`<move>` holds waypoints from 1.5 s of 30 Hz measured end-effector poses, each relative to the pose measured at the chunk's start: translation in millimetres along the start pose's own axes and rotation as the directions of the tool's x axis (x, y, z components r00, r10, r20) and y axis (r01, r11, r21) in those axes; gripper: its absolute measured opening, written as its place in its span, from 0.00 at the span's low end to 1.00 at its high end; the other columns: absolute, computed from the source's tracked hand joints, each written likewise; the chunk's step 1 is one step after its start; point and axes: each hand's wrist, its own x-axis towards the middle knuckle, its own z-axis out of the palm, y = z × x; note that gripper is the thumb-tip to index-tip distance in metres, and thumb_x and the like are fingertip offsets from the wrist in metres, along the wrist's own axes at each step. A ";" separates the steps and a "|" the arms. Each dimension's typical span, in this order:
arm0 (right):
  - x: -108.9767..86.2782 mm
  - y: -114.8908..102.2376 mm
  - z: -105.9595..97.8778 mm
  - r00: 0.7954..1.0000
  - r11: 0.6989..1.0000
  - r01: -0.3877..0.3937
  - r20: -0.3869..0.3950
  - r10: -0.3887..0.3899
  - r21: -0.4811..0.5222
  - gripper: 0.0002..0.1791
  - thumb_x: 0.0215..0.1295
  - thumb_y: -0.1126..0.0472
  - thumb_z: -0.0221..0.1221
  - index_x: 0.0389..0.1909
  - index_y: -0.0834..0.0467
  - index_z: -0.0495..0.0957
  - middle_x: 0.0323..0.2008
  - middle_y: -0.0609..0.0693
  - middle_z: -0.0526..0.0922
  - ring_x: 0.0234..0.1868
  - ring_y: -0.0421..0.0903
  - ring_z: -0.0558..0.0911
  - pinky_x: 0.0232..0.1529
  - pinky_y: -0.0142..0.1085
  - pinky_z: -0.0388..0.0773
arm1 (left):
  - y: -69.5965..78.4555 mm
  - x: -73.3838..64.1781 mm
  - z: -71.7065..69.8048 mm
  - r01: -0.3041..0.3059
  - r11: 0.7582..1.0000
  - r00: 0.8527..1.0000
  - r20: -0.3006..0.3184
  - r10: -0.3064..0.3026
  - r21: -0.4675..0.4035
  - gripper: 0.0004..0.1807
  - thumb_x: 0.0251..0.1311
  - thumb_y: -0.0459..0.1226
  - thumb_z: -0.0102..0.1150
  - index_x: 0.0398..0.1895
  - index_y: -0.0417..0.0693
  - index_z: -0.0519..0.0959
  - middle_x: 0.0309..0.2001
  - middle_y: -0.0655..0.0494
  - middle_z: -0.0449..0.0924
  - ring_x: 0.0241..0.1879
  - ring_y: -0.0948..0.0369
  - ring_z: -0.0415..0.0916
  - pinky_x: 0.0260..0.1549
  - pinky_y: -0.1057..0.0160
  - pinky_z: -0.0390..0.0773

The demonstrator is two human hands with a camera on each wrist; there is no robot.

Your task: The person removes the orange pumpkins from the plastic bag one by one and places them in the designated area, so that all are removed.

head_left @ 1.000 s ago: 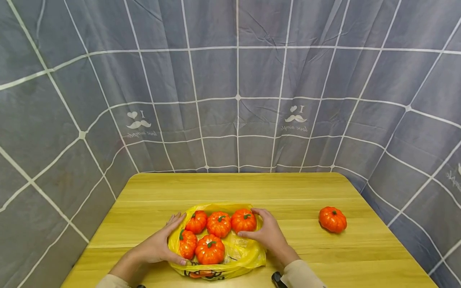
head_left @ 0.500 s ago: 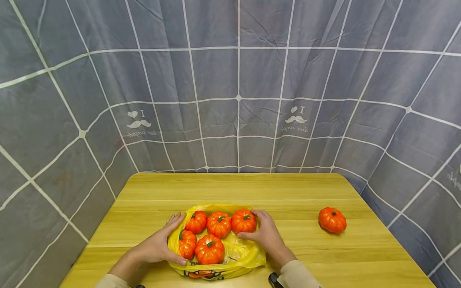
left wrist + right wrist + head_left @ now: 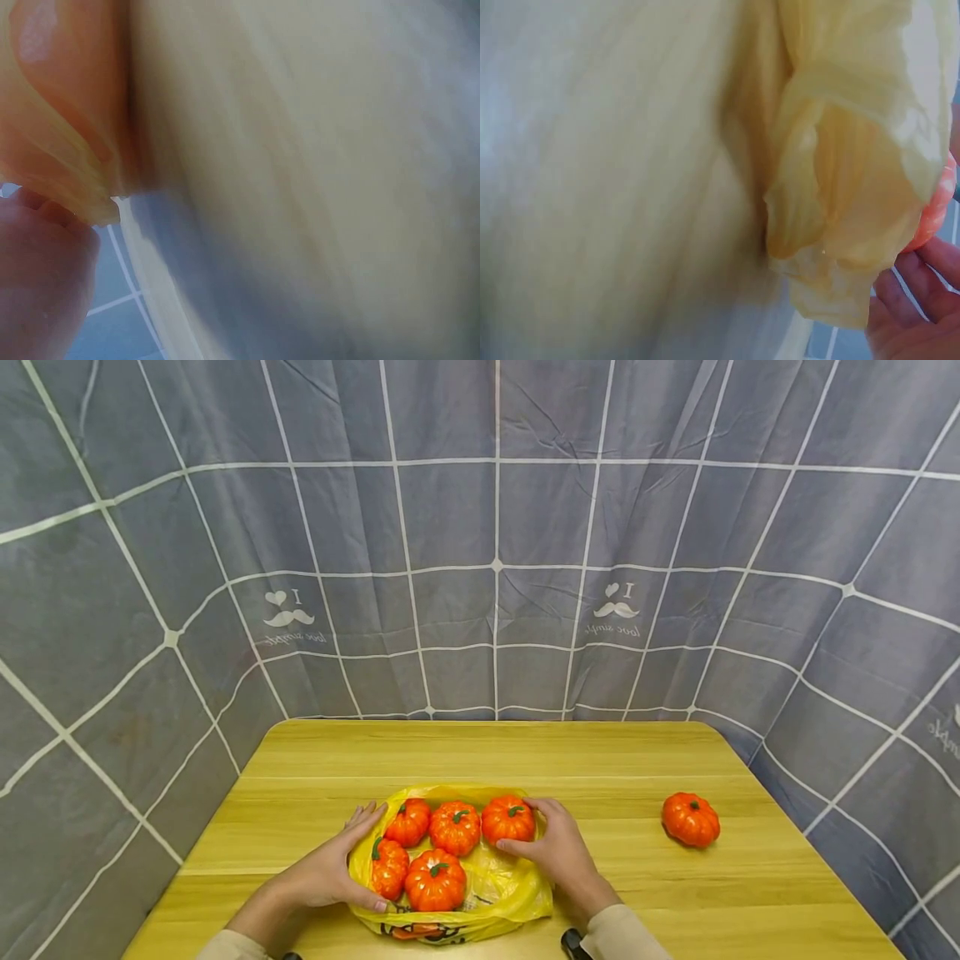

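A yellow plastic bag (image 3: 510, 902) lies with its mouth wide on the table, several small orange pumpkins with green stems inside. My left hand (image 3: 322, 870) holds the bag's left side, its thumb at the front rim and its fingers toward the back. At the back right of the bag, my right hand (image 3: 558, 847) grips a pumpkin (image 3: 507, 819) between thumb and fingers. Another pumpkin (image 3: 435, 881) sits at the front, beside a tilted pumpkin (image 3: 390, 868). In the right wrist view, fingers (image 3: 919, 289) lie under a pumpkin's edge, next to the bag (image 3: 855, 187).
One more pumpkin (image 3: 691, 819) stands alone on the right part of the wooden table (image 3: 495, 747). Grey curtains (image 3: 540, 510) with white grid lines surround the table's back and sides. Black wrist gear (image 3: 574, 943) shows by the right sleeve.
Both hands, the bag and the pumpkins keep nearly the same places. Only very slight shifts show.
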 end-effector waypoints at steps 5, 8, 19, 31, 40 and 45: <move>-0.9 -3.2 -5.8 1.000 1.000 -0.005 0.002 0.005 0.008 0.46 0.43 0.43 0.80 0.60 0.64 0.78 0.59 0.60 0.77 0.62 0.61 0.75 0.63 0.56 0.69 | 0.6 -0.4 -0.2 0.004 1.000 1.000 0.002 -0.004 0.020 0.70 0.39 0.43 0.85 0.81 0.42 0.46 0.78 0.30 0.29 0.75 0.34 0.20 0.63 0.26 0.28; -1.9 -5.9 -9.4 1.000 1.000 0.007 -0.008 -0.007 0.018 0.45 0.43 0.43 0.80 0.60 0.63 0.78 0.59 0.59 0.77 0.62 0.61 0.75 0.63 0.57 0.69 | 0.3 -1.1 -0.2 0.007 1.000 1.000 0.003 -0.007 0.024 0.69 0.39 0.43 0.85 0.81 0.41 0.47 0.78 0.30 0.30 0.75 0.34 0.20 0.62 0.26 0.29; -2.1 -8.7 -30.4 0.992 0.998 0.054 -0.112 -0.051 0.019 0.43 0.45 0.45 0.79 0.61 0.61 0.78 0.60 0.57 0.78 0.63 0.60 0.75 0.62 0.58 0.71 | -1.7 -6.3 -2.8 0.006 0.999 1.000 -0.010 -0.006 0.041 0.70 0.39 0.44 0.85 0.81 0.42 0.46 0.78 0.30 0.30 0.75 0.33 0.21 0.62 0.24 0.30; -7.3 24.8 -74.1 0.983 0.997 -0.060 -0.176 0.053 -0.037 0.46 0.47 0.40 0.77 0.63 0.62 0.76 0.62 0.61 0.76 0.65 0.62 0.72 0.64 0.60 0.67 | -1.5 -1.7 -3.1 0.011 0.999 1.000 -0.006 -0.011 0.042 0.70 0.39 0.44 0.85 0.82 0.46 0.46 0.78 0.32 0.30 0.75 0.34 0.21 0.61 0.24 0.30; -18.4 52.1 -102.1 0.967 0.983 -0.167 -0.208 0.148 -0.081 0.52 0.48 0.38 0.76 0.66 0.68 0.71 0.63 0.68 0.73 0.67 0.65 0.69 0.66 0.58 0.65 | 1.0 -0.9 -2.2 0.015 1.000 1.000 0.001 -0.015 0.026 0.70 0.38 0.43 0.85 0.82 0.45 0.46 0.78 0.31 0.30 0.75 0.33 0.20 0.61 0.24 0.29; -23.8 65.8 -113.8 0.958 0.970 -0.217 -0.218 0.189 -0.112 0.54 0.49 0.36 0.75 0.66 0.71 0.70 0.62 0.71 0.72 0.66 0.67 0.68 0.65 0.60 0.64 | 1.7 -0.1 -1.8 0.016 1.000 1.000 0.007 -0.016 0.018 0.70 0.39 0.43 0.85 0.82 0.44 0.46 0.78 0.31 0.29 0.75 0.34 0.20 0.61 0.24 0.28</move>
